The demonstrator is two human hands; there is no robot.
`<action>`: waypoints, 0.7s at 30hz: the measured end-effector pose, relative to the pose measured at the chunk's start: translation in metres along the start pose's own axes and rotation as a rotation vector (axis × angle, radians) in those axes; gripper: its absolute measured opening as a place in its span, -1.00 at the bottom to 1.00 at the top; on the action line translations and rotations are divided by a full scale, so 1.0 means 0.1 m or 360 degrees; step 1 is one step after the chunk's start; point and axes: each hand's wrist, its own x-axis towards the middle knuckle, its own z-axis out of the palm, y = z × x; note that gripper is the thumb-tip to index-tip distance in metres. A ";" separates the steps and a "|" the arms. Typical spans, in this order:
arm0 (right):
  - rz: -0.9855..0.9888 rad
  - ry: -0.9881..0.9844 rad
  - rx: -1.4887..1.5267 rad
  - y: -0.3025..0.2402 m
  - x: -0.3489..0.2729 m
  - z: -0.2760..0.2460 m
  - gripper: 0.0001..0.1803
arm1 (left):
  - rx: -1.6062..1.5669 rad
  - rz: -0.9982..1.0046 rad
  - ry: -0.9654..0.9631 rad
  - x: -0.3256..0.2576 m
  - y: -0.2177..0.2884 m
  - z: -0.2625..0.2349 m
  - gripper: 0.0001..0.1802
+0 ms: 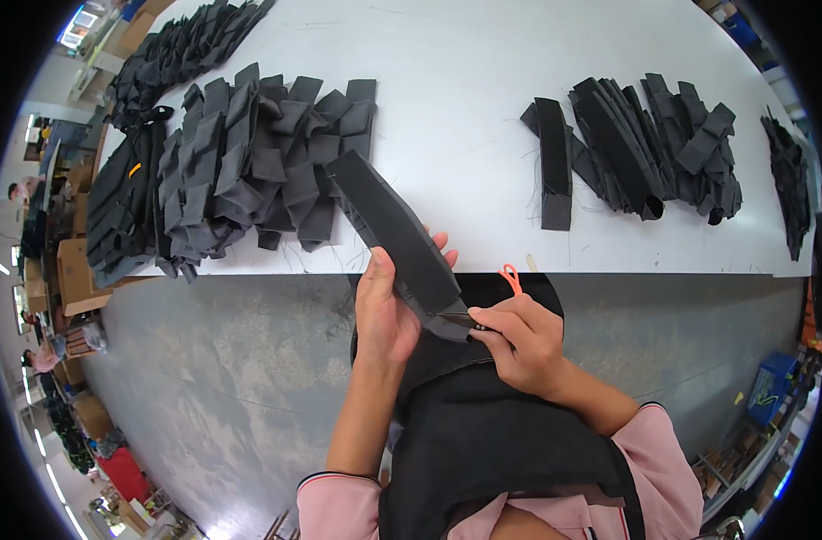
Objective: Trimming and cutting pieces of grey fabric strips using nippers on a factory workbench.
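My left hand (388, 301) is closed round a dark fabric strip (397, 229), with the thumb on its near side and fingertips showing past its far edge. The strip slants from upper left to lower right, black on top with a dark grey layer beneath. My right hand (528, 340) grips small scissors, whose orange handle loop (512, 277) sticks up beyond the knuckles. Their dark blades (458, 318) point left and lie at the strip's lower end. Whether the blades are closed on thread is too small to tell.
On the white table (465, 108), piles of folded dark grey fabric pieces (249, 171) stand at left. Stacked black strips (613, 148) and a single strip (556, 166) lie at right, among loose threads. A blue crate (771, 387) stands on the floor at right.
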 end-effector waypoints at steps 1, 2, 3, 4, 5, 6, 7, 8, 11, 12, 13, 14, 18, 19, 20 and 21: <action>0.0010 -0.0029 0.0002 -0.03 0.04 -0.02 -0.64 | -0.0003 -0.0002 -0.0001 0.00 0.00 0.00 -0.49; 0.0020 -0.0058 0.0005 -0.04 0.06 -0.03 -0.64 | -0.0003 -0.0005 -0.0001 -0.01 -0.01 0.01 -0.49; 0.0017 -0.0055 0.0002 -0.01 0.06 0.00 -0.64 | 0.0000 -0.0006 -0.0005 -0.01 0.00 0.02 -0.49; -0.0028 -0.0079 -0.0005 0.04 0.05 0.05 -0.64 | -0.0001 -0.0005 -0.0009 -0.01 0.01 0.03 -0.49; -0.0073 -0.0103 -0.0011 0.06 0.04 0.07 -0.64 | 0.0007 -0.0018 -0.0004 -0.02 0.00 0.04 -0.49; -0.0077 -0.0107 -0.0009 0.05 0.04 0.06 -0.64 | 0.0012 -0.0027 0.0006 -0.02 0.01 0.04 -0.49; -0.0083 -0.0066 -0.0028 0.03 0.03 0.04 -0.64 | 0.0010 -0.0022 0.0009 -0.02 0.01 0.04 -0.49; -0.0090 -0.0025 -0.0047 0.02 0.03 0.03 -0.64 | 0.0004 -0.0023 0.0014 -0.02 0.02 0.03 -0.50; -0.0092 -0.0040 -0.0003 0.00 0.05 0.03 -0.64 | -0.0019 -0.0025 0.0027 -0.02 0.02 0.01 -0.50; -0.0091 -0.0040 -0.0004 0.00 0.05 0.03 -0.64 | -0.0034 -0.0026 0.0030 -0.02 0.02 0.01 -0.51; -0.0079 -0.0089 -0.0030 -0.01 0.06 0.04 -0.64 | -0.0034 -0.0027 0.0028 -0.02 0.02 0.02 -0.51; -0.0067 -0.0139 -0.0055 -0.01 0.07 0.05 -0.64 | -0.0042 -0.0037 0.0018 -0.02 0.02 0.02 -0.51; -0.0118 -0.0002 0.0000 0.00 0.06 0.05 -0.62 | 0.0075 -0.0090 -0.0134 -0.04 0.04 -0.03 -0.44; -0.0126 0.0061 0.0017 -0.01 0.09 0.04 -0.63 | 0.0074 -0.0088 -0.0133 -0.05 0.04 -0.03 -0.44; -0.0135 0.0124 0.0033 0.00 0.12 0.03 -0.64 | 0.0090 -0.0075 -0.0132 -0.06 0.05 -0.02 -0.44; -0.0134 0.0129 0.0025 0.01 0.13 0.03 -0.64 | 0.0106 -0.0067 -0.0140 -0.06 0.05 -0.01 -0.45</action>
